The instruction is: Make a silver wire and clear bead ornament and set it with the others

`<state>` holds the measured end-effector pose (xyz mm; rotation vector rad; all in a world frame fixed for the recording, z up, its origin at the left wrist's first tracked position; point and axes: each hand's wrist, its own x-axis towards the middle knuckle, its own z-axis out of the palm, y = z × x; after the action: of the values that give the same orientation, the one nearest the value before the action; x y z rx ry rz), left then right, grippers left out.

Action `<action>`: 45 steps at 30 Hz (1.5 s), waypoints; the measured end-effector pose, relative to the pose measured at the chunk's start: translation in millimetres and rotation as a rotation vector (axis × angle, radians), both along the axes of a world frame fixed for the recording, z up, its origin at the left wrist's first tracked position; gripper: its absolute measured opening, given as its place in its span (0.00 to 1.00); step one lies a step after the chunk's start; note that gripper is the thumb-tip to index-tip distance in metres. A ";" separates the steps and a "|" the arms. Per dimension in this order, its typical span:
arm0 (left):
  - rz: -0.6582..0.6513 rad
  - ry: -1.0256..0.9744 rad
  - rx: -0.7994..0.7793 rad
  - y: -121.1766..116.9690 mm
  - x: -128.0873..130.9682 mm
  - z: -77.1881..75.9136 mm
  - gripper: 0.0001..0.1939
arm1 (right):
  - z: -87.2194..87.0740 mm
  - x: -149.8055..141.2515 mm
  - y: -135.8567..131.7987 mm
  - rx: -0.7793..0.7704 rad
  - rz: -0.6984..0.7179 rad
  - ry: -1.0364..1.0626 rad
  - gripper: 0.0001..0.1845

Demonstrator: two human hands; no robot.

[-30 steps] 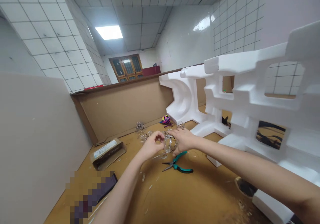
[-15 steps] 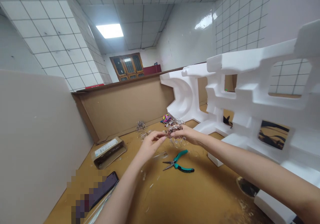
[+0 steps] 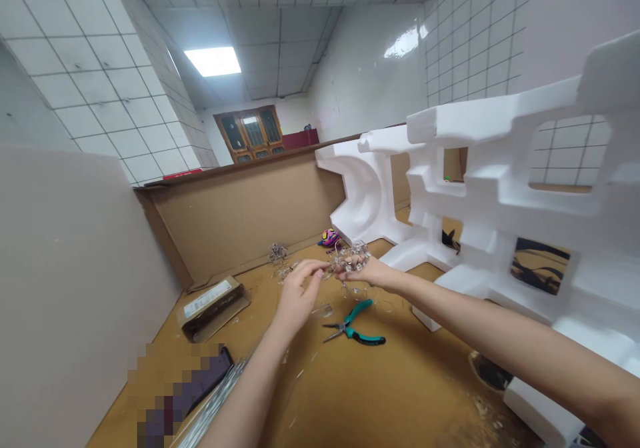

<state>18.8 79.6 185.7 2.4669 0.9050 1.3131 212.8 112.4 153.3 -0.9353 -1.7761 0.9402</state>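
My right hand (image 3: 369,271) is closed round a tangled bundle of thin silvery wire with clear beads (image 3: 354,253), held above the table. At the bundle's left side, my left hand (image 3: 300,291) has its thumb and fingers drawn together on a loose wire end; the exact pinch point is too small to see well. Below the hands lie needle-nose pliers (image 3: 350,328) with teal handles, their jaws apart. Just behind the bundle sits a small multicoloured patterned object (image 3: 330,237). Another little heap of wire (image 3: 277,253) lies further back to the left.
An open cardboard box (image 3: 213,308) and a partly blurred phone (image 3: 210,378) lie at the left, beside a bunch of thin silvery rods (image 3: 215,401). White moulded foam (image 3: 480,215) stands along the right. A cardboard wall (image 3: 250,225) closes off the back.
My right hand has turned the wire bundle a little, showing more palm. The left fingers have shifted slightly and closed up. The view has moved a little to the right.
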 end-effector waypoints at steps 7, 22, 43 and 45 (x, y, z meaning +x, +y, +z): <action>-0.003 0.193 0.216 -12.8 13.5 7.6 0.15 | -7.3 -4.0 -2.9 0.156 -0.225 -0.208 0.11; 0.129 0.382 0.396 -8.7 12.1 10.1 0.06 | -2.7 -12.5 -11.6 0.249 -0.289 -0.395 0.09; -0.102 0.411 0.364 -12.7 16.4 7.6 0.15 | -8.2 -16.0 -1.0 0.158 -0.305 -0.374 0.06; -0.123 0.416 0.368 -15.2 18.2 4.7 0.16 | -8.6 -16.9 2.6 0.161 -0.285 -0.359 0.04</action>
<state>37.0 64.4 190.4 3.1021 0.6127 1.0176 195.9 115.0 144.6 -1.2708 -1.9126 0.4607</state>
